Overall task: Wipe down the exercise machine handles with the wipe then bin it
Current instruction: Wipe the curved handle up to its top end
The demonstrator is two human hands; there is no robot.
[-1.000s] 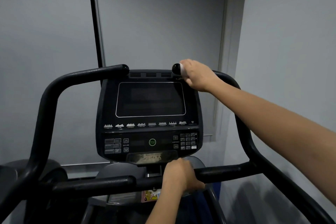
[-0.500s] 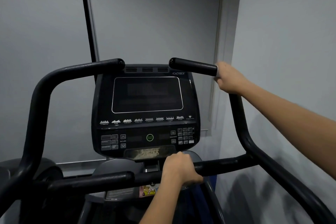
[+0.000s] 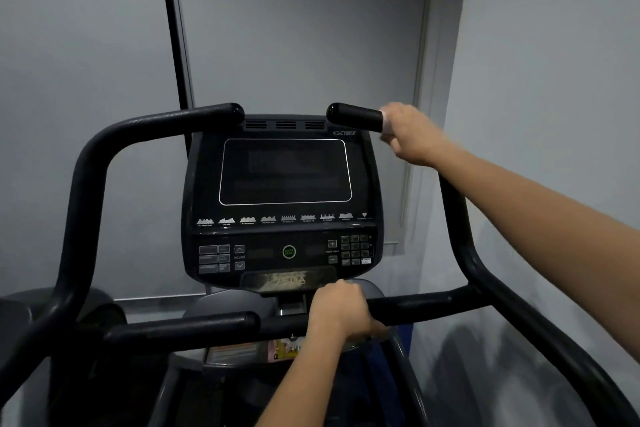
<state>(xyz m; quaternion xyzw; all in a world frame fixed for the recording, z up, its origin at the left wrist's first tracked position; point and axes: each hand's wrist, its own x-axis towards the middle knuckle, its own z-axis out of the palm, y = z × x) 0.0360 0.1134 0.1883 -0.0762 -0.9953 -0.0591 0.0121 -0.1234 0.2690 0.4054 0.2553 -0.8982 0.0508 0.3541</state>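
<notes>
Grey walls behind. My right hand [image 3: 414,135] fingers wrap the white wipe [image 3: 384,121] around the black padded upper right handle [image 3: 355,115]; left hand [image 3: 341,310] grips the black crossbar [image 3: 422,305]. Remaining handles, binning apparently outstanding

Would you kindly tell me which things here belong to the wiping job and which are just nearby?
Job: wipe, right handle, left handle, crossbar, right hand, left hand.
Nearby: console screen, green start button, keypad.
</notes>
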